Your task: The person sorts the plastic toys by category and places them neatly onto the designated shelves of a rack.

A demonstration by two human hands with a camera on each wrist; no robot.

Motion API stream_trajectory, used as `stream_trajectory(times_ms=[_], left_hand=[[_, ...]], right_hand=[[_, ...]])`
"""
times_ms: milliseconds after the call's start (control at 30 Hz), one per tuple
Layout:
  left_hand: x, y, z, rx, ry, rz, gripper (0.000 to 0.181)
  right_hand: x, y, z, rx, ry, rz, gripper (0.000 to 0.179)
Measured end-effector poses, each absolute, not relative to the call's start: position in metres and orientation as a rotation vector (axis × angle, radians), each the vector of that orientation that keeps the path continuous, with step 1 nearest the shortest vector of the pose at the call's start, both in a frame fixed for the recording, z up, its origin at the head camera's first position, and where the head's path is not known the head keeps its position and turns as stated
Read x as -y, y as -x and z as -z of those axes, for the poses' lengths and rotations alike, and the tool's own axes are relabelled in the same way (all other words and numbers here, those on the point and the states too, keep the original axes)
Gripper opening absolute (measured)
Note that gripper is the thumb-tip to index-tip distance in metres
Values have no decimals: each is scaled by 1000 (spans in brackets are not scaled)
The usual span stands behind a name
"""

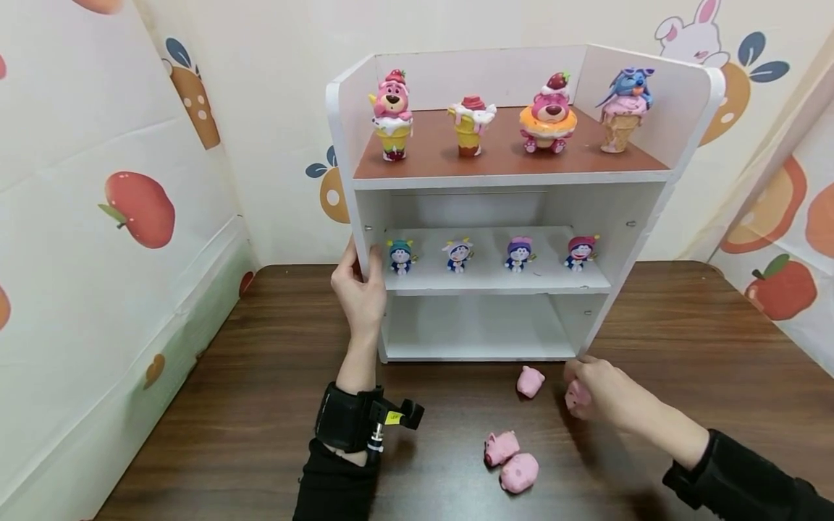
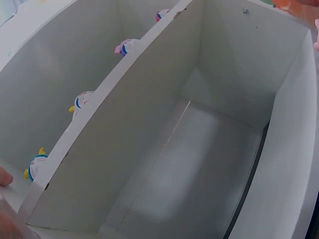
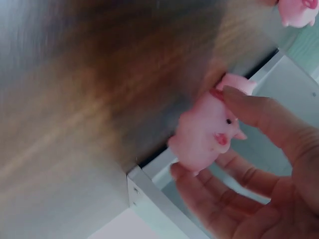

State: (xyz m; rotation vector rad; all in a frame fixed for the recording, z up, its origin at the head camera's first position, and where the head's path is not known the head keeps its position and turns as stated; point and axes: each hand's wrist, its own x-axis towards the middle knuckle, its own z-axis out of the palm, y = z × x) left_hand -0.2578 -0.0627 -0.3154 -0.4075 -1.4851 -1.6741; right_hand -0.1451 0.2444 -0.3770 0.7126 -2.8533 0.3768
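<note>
A small white shelf unit [image 1: 456, 325] stands on the table, and my left hand [image 1: 362, 293] grips its left side panel, the panel edge between thumb and fingers. One fingertip [image 2: 5, 177] shows at the edge of the left wrist view. My right hand [image 1: 602, 391] holds a pink toy pig [image 3: 199, 132] between thumb and fingers, just above the table by the unit's lower right front corner. Another pink pig [image 1: 531, 381] lies on the table to the left of that hand. Nearer the front, two more pigs, one [image 1: 501, 448] and another [image 1: 519, 473], lie touching.
Several small figures in coloured hats, one with a teal hat [image 1: 400, 257], line the middle shelf [image 1: 485, 278]. Across the brown top shelf [image 1: 430, 163] stand a bear on a cone [image 1: 393, 116], an ice cream [image 1: 470, 126], a bear in a ring [image 1: 549, 116] and a blue figure [image 1: 627, 108].
</note>
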Motion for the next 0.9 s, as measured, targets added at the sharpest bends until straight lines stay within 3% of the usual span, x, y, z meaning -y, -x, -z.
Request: stream_trajectory(times_ms=[533,900], left_hand=[[57,238,295,1491,393,1656,31],[57,239,297,1485,393,1661,31]], right_hand=[[-239,192,349,2913,-929,-241,38],[-236,218,354,2917,-917,-57,30]])
